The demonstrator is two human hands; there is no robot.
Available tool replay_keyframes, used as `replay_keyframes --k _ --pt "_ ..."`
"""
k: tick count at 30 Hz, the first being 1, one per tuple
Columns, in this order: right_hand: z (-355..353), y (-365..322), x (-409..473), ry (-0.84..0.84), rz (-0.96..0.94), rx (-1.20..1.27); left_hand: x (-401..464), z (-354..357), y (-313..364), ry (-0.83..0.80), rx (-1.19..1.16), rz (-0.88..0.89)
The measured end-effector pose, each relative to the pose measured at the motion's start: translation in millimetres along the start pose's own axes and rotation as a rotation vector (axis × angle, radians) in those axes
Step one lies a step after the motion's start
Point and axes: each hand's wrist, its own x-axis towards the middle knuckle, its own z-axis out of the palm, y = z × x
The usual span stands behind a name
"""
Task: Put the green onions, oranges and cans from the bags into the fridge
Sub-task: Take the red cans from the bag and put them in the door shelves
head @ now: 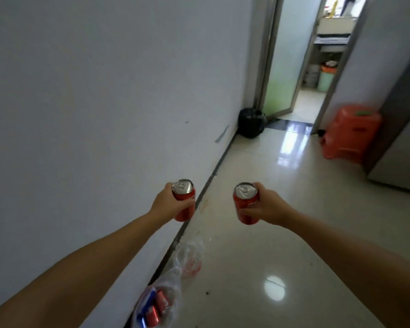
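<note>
My left hand [165, 202] grips a red can [183, 194], held upright at chest height beside the white wall. My right hand [266, 207] grips a second red can [244, 199], also upright, over the tiled floor. Below them, on the floor against the wall, lies a clear plastic bag [173, 280] with several red and blue cans [155, 308] inside. A grey-white appliance, possibly the fridge [402, 159], stands at the right edge, only partly in view.
An orange plastic stool [350, 133] stands next to the appliance. A black bag [251, 123] sits on the floor by a glass door [282, 67] that stands open on a further room. Glossy floor tiles [282, 185] stretch ahead.
</note>
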Motion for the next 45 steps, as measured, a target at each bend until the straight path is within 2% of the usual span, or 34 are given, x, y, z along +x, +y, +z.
replay_keyframes --k 7,12,18,23,28,31,36,45 --pt "-97.1 111.6 -152.5 0.347 0.323 0.022 -25.9 166.0 105.1 -0.319 0.03 0.234" --pt "-146.5 195.8 -296.1 0.557 0.556 0.051 -88.9 304.3 173.4 -0.533 0.032 0.339" --pt "-192.9 287.4 -459.8 0.625 0.796 0.061 -194.3 474.0 226.0 -0.746 0.028 0.362" --pt "-239.2 353.3 -543.0 0.673 0.906 0.081 -258.1 578.5 274.8 -0.872 0.018 0.381" --pt "-289.7 384.0 -566.8 0.784 0.913 0.122 -267.1 659.8 316.7 -0.922 0.046 0.428" --pt "-323.2 412.0 -560.9 0.802 0.846 0.175 -258.1 704.1 339.5 -0.932 0.084 0.453" --pt "-393.2 488.8 -529.6 0.822 0.841 0.227 -225.9 788.7 395.0 -0.958 0.073 0.481" --pt "-547.6 620.0 -477.5 0.859 0.903 0.259 -163.3 935.1 538.0 -0.996 0.088 0.517"
